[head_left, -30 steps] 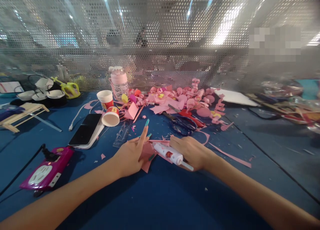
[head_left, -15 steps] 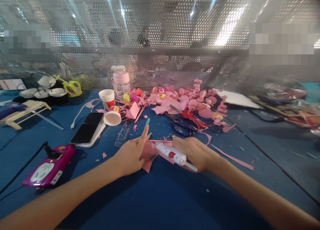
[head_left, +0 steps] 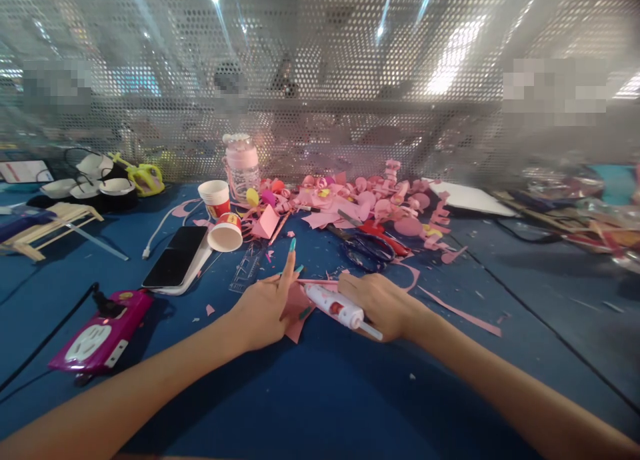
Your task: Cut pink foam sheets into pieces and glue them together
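A white hot glue gun (head_left: pixel 336 306) with a clear glue stick poking out of its back is gripped in my right hand (head_left: pixel 377 303). Its nozzle points left at a piece of pink paper (head_left: pixel 296 327). My left hand (head_left: pixel 263 313) pinches that paper, with one teal-nailed finger raised. Part of the paper is hidden behind my fingers and the gun. A thin pink strip (head_left: pixel 320 282) runs along the far side of both hands. Beyond my right hand lie dark blue-handled scissors (head_left: pixel 367 250).
A heap of pink paper shapes (head_left: pixel 367 203) is at the back by the perforated metal screen (head_left: pixel 310 127). To the left are paper cups (head_left: pixel 225 232), a black phone (head_left: pixel 176 257), a clear stencil ruler (head_left: pixel 246 268) and a purple power strip (head_left: pixel 103 333). A pink bottle (head_left: pixel 242 163) stands behind.
My right hand and the glue gun have shifted slightly left, closer to my left hand. The left hand keeps its hold on the pink paper.
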Action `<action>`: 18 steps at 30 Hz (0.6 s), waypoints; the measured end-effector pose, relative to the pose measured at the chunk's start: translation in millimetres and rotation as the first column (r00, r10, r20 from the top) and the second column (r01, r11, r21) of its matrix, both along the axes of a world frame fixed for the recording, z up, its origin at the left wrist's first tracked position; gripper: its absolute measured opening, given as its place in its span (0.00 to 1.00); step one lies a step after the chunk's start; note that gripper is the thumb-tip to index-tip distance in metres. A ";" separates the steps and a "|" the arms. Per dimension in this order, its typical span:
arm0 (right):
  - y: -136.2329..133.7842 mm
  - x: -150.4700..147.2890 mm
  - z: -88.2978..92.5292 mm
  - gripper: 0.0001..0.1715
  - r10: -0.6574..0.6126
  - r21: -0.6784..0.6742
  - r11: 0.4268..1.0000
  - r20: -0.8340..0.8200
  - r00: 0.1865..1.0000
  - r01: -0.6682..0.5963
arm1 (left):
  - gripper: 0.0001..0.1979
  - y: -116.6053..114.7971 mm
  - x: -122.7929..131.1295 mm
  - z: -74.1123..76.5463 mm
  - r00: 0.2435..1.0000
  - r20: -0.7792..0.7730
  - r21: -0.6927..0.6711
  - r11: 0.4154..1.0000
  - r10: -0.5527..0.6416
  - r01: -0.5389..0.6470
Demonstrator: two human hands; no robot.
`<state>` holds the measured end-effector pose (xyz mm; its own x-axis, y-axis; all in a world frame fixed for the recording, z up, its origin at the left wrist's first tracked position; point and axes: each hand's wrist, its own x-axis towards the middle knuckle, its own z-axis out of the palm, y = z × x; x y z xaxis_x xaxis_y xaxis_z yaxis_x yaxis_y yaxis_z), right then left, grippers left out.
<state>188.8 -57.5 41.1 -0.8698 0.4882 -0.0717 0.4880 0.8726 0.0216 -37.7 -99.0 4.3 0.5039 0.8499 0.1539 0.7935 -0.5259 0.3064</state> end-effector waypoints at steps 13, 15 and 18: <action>-2.7 21.7 0.0 0.10 -0.045 -0.001 0.999 -0.009 0.999 0.045 | 0.46 -0.1 1.3 0.9 0.999 -0.034 -0.030 0.999 0.032 -0.033; -3.0 17.0 0.2 0.11 -0.035 0.008 0.999 0.004 0.999 0.035 | 0.46 0.0 1.4 0.8 0.999 -0.037 -0.023 0.999 0.031 -0.032; -2.9 5.0 0.4 0.14 -0.013 0.026 1.000 0.019 1.000 0.012 | 0.48 -0.4 1.6 0.7 0.998 -0.044 -0.021 0.999 0.036 -0.037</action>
<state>193.8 -60.3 41.5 -0.8621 0.5011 -0.0759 0.4983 0.8654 0.0534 -36.1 -99.3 5.0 0.4780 0.8709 0.1141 0.8250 -0.4898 0.2821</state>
